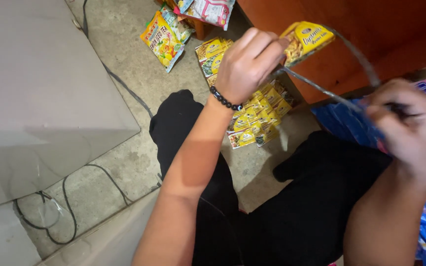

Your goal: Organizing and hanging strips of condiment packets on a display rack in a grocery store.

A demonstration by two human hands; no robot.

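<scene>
The yellow sachet (305,42) is raised above the floor, in front of the orange cabinet (371,34), pinched at its lower edge by the fingertips of the left hand (247,64). A grey strap (321,88) runs from just below that sachet to the right hand (408,123), whose fingers are curled closed around the strap's far end; motion blur hides the exact grip. A bead bracelet (225,101) sits on the left wrist. Below the left hand, a pile of yellow sachets (257,116) lies on the concrete floor (124,162). A larger drink-mix packet (166,37) lies further away. Blue patterned cloth (346,123) lies beside the right hand. Black cable (70,207) runs past a grey box (35,88).
</scene>
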